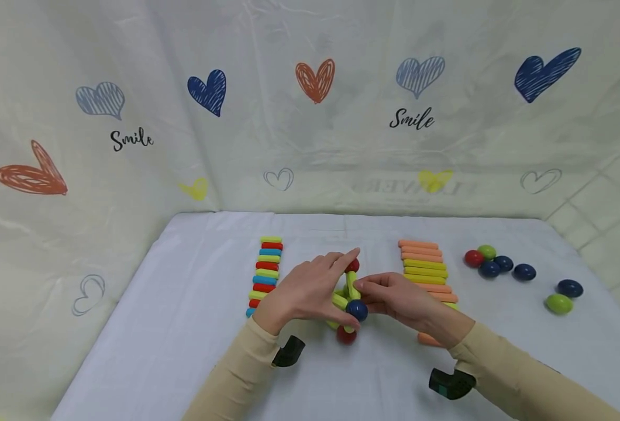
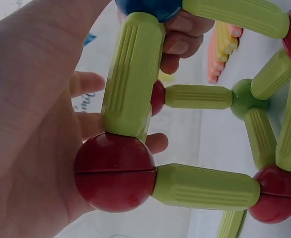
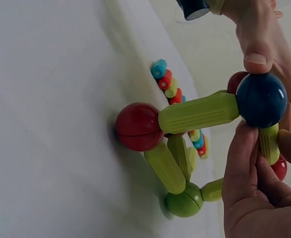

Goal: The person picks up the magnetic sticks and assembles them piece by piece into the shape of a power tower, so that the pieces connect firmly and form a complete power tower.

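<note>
A magnetic ball-and-rod frame of light green rods (image 2: 207, 187), red balls (image 3: 139, 127), a green ball (image 3: 184, 200) and a blue ball (image 1: 357, 310) stands on the white cloth. My left hand (image 1: 310, 286) spans it from the left, thumb against the blue ball and fingers reaching toward the far red ball (image 1: 352, 265). From the other side my right hand (image 1: 402, 298) pinches the upper light green rod (image 3: 269, 148) just beside the blue ball. Part of the frame's far side is hidden behind the hands.
Left of the frame runs a column of short red, blue and green rods (image 1: 267, 265). To the right lie longer orange and yellow rods (image 1: 424, 272), partly behind my right forearm. Several loose balls (image 1: 489, 269) sit farther right, with a green ball (image 1: 559, 304) nearer me.
</note>
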Available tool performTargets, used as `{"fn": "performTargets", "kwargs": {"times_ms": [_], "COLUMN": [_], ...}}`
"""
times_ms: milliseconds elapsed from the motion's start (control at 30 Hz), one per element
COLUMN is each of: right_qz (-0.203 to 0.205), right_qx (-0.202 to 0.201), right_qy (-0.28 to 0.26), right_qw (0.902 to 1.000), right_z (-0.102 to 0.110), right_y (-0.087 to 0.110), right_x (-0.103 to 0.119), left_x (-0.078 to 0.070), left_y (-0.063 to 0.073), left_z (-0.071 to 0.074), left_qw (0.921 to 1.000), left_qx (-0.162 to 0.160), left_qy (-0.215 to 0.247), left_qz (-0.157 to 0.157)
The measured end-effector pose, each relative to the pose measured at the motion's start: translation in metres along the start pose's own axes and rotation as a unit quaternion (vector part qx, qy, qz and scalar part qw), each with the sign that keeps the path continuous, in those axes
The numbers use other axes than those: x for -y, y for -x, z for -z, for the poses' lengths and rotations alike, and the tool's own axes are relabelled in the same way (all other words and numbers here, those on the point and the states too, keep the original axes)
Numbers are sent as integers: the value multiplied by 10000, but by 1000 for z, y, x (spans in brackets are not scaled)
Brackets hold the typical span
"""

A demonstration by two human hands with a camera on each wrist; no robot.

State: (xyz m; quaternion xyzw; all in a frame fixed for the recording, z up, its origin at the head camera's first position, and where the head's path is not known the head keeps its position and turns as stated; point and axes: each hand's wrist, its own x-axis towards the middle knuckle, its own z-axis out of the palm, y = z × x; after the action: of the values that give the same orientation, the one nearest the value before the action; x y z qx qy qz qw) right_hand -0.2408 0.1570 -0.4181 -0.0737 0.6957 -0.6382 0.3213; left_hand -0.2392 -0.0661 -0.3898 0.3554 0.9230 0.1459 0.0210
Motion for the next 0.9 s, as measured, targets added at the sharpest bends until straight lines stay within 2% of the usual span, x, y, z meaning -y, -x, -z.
{"fn": "performTargets", "kwargs": {"times_ms": [167,233,300,367,500,533,633,700,800,900], "right_qz": [33,6,-19,-29,-75,-88,-185,-233,-325,-153], "right_qx": [85,74,83,80,-169,-273,-511,-546,-510,-358], "right_qy": [47,79,127,232,780,993,1718,2144,2484,2539], "right_qw": [9999,9999,9999,9997,9968,9946,9836,9750,9668,9664], "right_z": [0,0,1,3,10,13,20,23,25,23], "right_y": [1,1,2,2,-1,-2,-5,-8,-14,-22], "right_x": [0,1,1,0,-2,-3,-9,-15,-22,-26], "left_x": [2,4,9,16,38,43,58,64,69,71], "left_y": [0,1,5,10,25,28,36,39,39,36], "left_z": [-2,-1,1,3,3,2,-6,-10,-17,-24], "left_qw": [10000,9995,9965,9874,9562,9485,9344,9313,9370,9479], "left_qx": [-31,34,118,216,232,230,267,339,358,339], "left_qy": [30,320,826,1558,2873,3108,3495,3563,3402,3103], "left_qz": [-7,5,50,167,511,564,632,679,712,645]}}
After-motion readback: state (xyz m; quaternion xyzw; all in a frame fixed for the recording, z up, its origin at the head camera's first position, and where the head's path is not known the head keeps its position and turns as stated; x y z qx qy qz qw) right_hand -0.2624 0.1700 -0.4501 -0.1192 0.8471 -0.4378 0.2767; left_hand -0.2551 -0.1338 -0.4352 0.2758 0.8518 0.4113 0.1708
